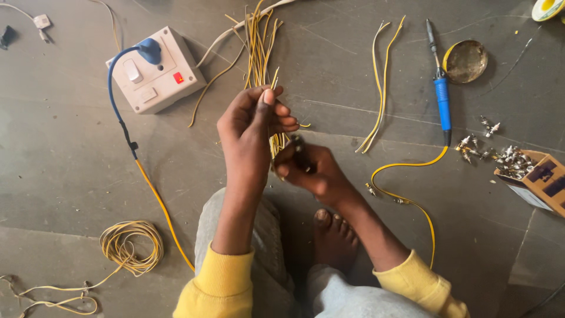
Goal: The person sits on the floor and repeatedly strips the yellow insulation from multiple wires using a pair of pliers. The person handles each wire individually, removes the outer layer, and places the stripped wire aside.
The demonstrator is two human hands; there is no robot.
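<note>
My left hand (254, 121) is raised over the floor, its fingers pinched on a thin yellow wire (274, 79) from a bundle of cut yellow wires (258, 41) lying beyond it. Just below and to the right, my right hand (306, 168) is closed around a small dark tool (301, 154) at the lower ends of the wires. Both sleeves are yellow. My bare foot (333, 235) rests under my right wrist.
A white switch-and-socket box (154, 70) with a blue plug stands at the upper left. A blue soldering iron (441, 97) lies beside a round tin (465, 60). A cardboard box (538, 176) of small metal parts sits at the right edge. A coiled yellow wire (130, 246) lies lower left.
</note>
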